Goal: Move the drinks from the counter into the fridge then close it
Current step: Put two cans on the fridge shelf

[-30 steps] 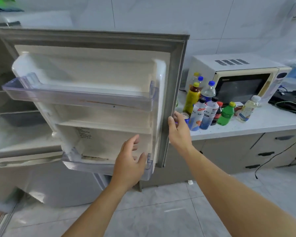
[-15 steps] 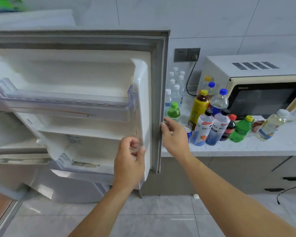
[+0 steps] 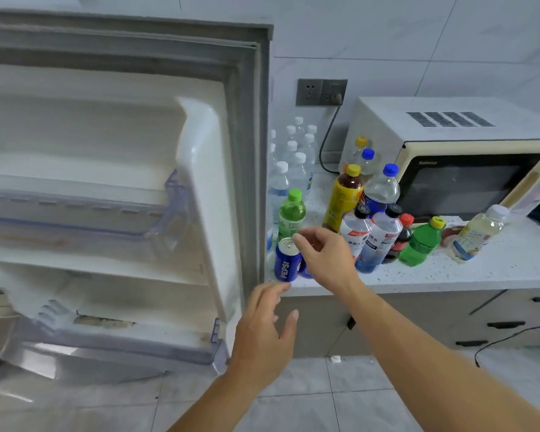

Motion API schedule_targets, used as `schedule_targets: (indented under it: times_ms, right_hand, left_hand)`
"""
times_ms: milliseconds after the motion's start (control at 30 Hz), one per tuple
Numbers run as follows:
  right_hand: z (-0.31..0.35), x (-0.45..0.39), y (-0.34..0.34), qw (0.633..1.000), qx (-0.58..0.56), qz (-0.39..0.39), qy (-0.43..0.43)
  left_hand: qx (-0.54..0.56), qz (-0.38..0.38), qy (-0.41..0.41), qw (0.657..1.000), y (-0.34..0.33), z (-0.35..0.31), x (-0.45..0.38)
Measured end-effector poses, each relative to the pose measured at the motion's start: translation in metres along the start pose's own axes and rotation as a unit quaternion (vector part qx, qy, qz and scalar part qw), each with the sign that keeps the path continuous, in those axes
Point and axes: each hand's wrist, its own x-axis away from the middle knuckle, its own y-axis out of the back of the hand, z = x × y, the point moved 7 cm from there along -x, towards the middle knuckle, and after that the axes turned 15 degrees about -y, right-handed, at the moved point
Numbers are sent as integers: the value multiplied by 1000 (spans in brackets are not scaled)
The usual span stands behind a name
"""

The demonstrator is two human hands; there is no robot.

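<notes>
The fridge door [image 3: 219, 188] stands wide open at the left, with see-through door shelves [image 3: 113, 341] holding no drinks. On the white counter [image 3: 449, 272] to its right stand several drinks: a blue Pepsi can [image 3: 287, 260], a green bottle [image 3: 291, 215], clear water bottles [image 3: 296, 157], a yellow-labelled tea bottle [image 3: 343, 198] and others. My right hand [image 3: 325, 255] hovers over the cans with fingers spread, fingertips at the Pepsi can's top, gripping nothing. My left hand [image 3: 264, 335] is open below the counter edge, just right of the door.
A cream microwave [image 3: 449, 157] sits at the back right of the counter, plugged into a wall socket [image 3: 321, 92]. Below the counter are grey drawers with black handles [image 3: 505, 324]. A black cable [image 3: 512, 338] hangs at the right. Tiled floor lies below.
Both hands have let go of the fridge door's edge. My right hand moved right to the Pepsi can; my left hand moved right past the door. The view shifted towards the counter.
</notes>
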Motion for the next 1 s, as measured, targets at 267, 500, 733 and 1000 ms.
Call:
schedule_targets:
  times_ms: [267,500,733,1000]
  right_hand:
    - [-50,-46,18,983,176,3,58]
    - [-56,-80,-6,968,185,137,99]
    - [-78,-98,-22,972,163,161,55]
    - [-103,-110,-25,980,98,172,36]
  left_hand:
    - [-75,-3,119,990,-69,45,-68]
    - [-121,11,209,970,-96,98,-113]
    - [-44,-41,272,960,-101,128,-101]
    - [6,-140,340,930,-105,144,-74]
